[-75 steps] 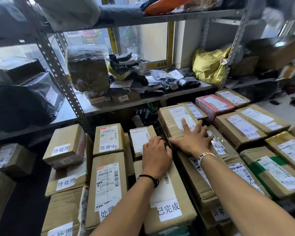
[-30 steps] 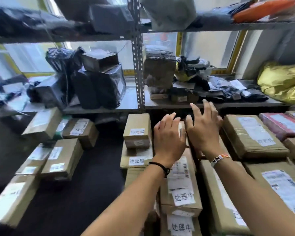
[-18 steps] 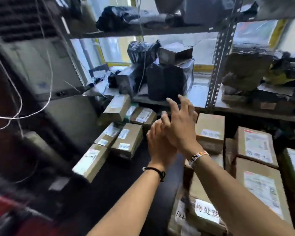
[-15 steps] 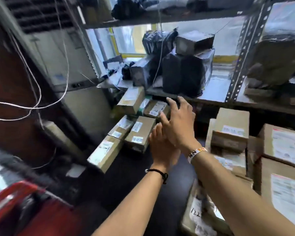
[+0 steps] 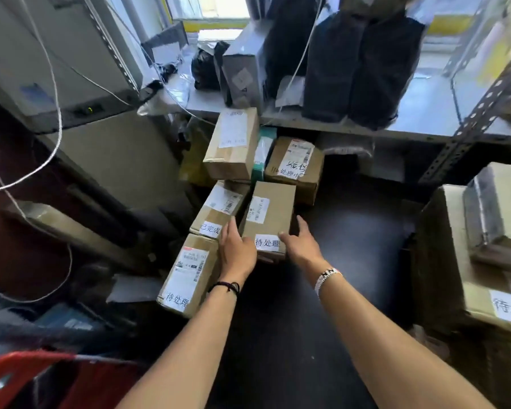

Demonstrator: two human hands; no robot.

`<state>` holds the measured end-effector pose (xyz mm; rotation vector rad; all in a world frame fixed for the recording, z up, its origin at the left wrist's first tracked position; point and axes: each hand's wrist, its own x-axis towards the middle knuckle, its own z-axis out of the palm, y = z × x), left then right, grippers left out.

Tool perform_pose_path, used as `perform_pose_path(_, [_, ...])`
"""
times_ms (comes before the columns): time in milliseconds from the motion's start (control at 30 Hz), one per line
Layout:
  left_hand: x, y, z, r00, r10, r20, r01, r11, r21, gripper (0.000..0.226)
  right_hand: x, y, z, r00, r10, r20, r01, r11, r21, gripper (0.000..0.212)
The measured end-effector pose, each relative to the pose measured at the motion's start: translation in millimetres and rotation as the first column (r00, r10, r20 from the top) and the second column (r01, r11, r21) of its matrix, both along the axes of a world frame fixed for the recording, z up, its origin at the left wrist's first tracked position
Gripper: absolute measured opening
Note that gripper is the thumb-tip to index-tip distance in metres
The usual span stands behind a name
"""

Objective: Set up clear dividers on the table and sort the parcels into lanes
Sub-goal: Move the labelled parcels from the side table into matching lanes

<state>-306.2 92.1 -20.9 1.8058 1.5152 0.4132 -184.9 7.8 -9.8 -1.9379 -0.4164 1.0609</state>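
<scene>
Well off to the left of the grip stood a grey cabinet [image 5: 80, 69] with white cables [image 5: 53, 93] looping across it, and something red [image 5: 15, 370] lay low in the near-left corner. Just left of the hands, a long carton [image 5: 189, 273] with a printed label lay touching the left wrist side, and a second labelled carton [image 5: 219, 208] lay beyond it, just beside the left fingers. The left hand [image 5: 238, 253], a black band [image 5: 226, 286] on its wrist, pressed fairly straight fingers against the left side of the brown parcel [image 5: 269, 214], without curling round it. That parcel lay lengthwise on the dark table [image 5: 357, 231], between the two hands, a white label at its near end. The right hand [image 5: 303, 246], wearing a beaded bracelet [image 5: 326, 277], gripped the parcel's right near corner, thumb [image 5: 283, 236] on top by the label and fingers down its right side. Beyond the grip, a tilted carton [image 5: 233, 143], a teal box [image 5: 264, 154] and a squat carton [image 5: 295, 166] huddled under a metal shelf [image 5: 396, 128] holding black-wrapped bundles [image 5: 363, 63]. Well right of the grip, across bare table, rose a stack of large cartons [image 5: 455, 261].
</scene>
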Motion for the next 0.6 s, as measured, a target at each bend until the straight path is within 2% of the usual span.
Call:
perform_pose_path(67, [-2, 21, -11, 0.997, -0.067, 0.036, 0.071, 0.990, -0.122, 0.060, -9, 14, -17, 0.992, -0.082, -0.095, 0.084, 0.996, 0.021, 0.069])
perform_pose_path(167, [-2, 31, -25, 0.984, -0.093, 0.152, 0.129, 0.961, -0.246, 0.056, -17, 20, -34, 0.979, -0.143, -0.142, 0.149, 0.988, 0.034, 0.065])
perform_pose_path(367, [5, 35, -28, 0.925, 0.116, 0.361, 0.009, 0.945, -0.327, 0.022, -10, 14, -26, 0.960, -0.226, -0.163, 0.249, 0.959, 0.135, 0.069])
perform_pose_path(434, [10, 33, -20, 0.890, 0.142, 0.434, 0.021, 0.937, -0.350, 0.022, -5, 3, -17, 0.958, -0.237, -0.164, 0.264, 0.949, 0.170, 0.068])
perform_pose_path(600, [27, 9, 7, 0.802, 0.109, 0.587, 0.182, 0.891, -0.415, 0.027, 11, -43, 26, 0.969, -0.223, -0.105, 0.243, 0.939, 0.244, 0.062])
